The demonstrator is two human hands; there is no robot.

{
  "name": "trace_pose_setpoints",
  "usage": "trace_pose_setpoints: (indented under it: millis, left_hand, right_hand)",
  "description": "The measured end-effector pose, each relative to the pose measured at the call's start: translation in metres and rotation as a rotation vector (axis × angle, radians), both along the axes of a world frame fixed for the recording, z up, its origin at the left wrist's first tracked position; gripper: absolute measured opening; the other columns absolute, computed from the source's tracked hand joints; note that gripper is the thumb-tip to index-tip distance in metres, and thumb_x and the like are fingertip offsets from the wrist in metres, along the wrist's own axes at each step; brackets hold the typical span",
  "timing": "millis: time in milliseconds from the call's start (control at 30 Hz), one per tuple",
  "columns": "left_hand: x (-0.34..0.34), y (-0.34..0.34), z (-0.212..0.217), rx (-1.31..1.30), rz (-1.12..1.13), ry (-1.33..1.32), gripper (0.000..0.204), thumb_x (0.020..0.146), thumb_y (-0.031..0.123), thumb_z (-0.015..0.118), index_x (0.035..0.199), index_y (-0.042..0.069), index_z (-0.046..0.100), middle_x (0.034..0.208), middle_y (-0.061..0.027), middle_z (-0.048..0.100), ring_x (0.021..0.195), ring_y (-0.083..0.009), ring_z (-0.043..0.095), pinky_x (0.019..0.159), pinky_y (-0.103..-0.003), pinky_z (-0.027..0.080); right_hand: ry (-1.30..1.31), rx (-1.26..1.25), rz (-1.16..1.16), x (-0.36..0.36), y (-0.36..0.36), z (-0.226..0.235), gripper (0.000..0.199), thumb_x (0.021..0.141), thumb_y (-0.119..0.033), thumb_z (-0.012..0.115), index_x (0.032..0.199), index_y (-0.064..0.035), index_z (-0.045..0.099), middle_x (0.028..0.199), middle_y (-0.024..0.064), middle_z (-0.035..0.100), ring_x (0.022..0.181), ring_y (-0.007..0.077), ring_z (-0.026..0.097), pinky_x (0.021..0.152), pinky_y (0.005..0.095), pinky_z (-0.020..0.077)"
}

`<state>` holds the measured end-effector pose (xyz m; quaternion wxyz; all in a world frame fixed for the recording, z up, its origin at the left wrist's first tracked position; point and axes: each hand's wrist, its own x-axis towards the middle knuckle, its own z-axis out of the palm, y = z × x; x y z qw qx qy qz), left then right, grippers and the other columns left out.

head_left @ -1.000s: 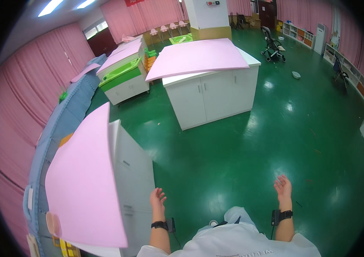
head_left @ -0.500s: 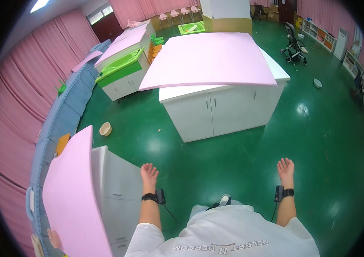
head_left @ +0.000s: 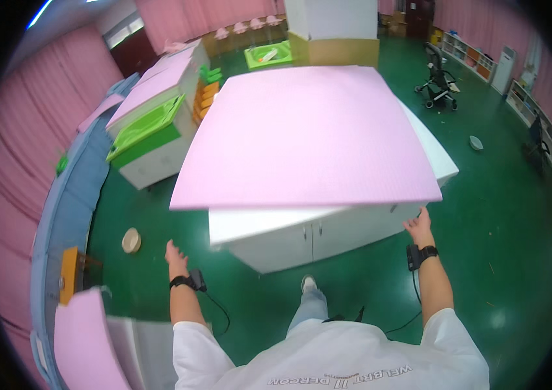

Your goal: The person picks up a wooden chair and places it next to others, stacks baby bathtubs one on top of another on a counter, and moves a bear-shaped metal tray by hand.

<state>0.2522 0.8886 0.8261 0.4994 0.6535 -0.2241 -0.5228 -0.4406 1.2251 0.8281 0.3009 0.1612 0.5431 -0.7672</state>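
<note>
The left hand [head_left: 176,256] is empty, its fingers loosely extended rather than clenched; it hangs below the near left corner of the pink mat [head_left: 308,140], apart from it; the right hand [head_left: 419,225] is also unclenched and grasps nothing visible, its fingertips just below the mat's near right corner; whether they touch the mat or the white cabinet [head_left: 266,247] behind them cannot be told; the mat lies on that cabinet, ahead of and between both hands, its near edge overhanging the top; a beige bowl [head_left: 131,240] sits on the floor [head_left: 250,305], left of the left hand; each wrist wears a black strap.
</note>
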Motion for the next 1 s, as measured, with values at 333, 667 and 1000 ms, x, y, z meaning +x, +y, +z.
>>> trace_pose_setpoints:
  millis: [333, 667, 1000]
  left_hand:
    - [-0.008, -0.221, -0.037, 0.001, -0.067, 0.245, 0.064, 0.082, 0.048, 0.059, 0.129, 0.008, 0.043, 0.122, -0.014, 0.048, 0.11, -0.0306, 0.049, 0.089, -0.048, 0.041]
    - [0.014, -0.223, -0.088, -0.003, 0.032, 0.158, 0.034, 0.086, 0.011, 0.059, 0.116, 0.004, 0.046, 0.101, -0.0134, 0.057, 0.086, -0.0268, 0.059, 0.073, -0.044, 0.051]
    - [-0.088, -0.081, -0.034, -0.002, 0.134, 0.014, 0.05, 0.084, 0.007, 0.06, 0.127, 0.012, 0.034, 0.103, -0.0118, 0.054, 0.087, -0.0252, 0.056, 0.071, -0.044, 0.048]
  right_hand:
    - [0.04, 0.209, -0.342, -0.075, -0.071, -0.071, 0.024, 0.083, -0.028, 0.059, 0.099, -0.0103, 0.054, 0.091, 0.0058, 0.056, 0.08, 0.0194, 0.052, 0.069, 0.0415, 0.0445]
    - [0.222, 0.315, -0.369, -0.122, -0.091, -0.067, 0.037, 0.087, -0.013, 0.057, 0.117, 0.0045, 0.045, 0.107, 0.0139, 0.057, 0.09, 0.0243, 0.059, 0.074, 0.0378, 0.0502]
    - [0.355, 0.309, -0.314, -0.248, -0.054, -0.046, 0.034, 0.087, -0.015, 0.058, 0.114, 0.0033, 0.05, 0.106, 0.0123, 0.058, 0.089, 0.0226, 0.058, 0.075, 0.0363, 0.0485]
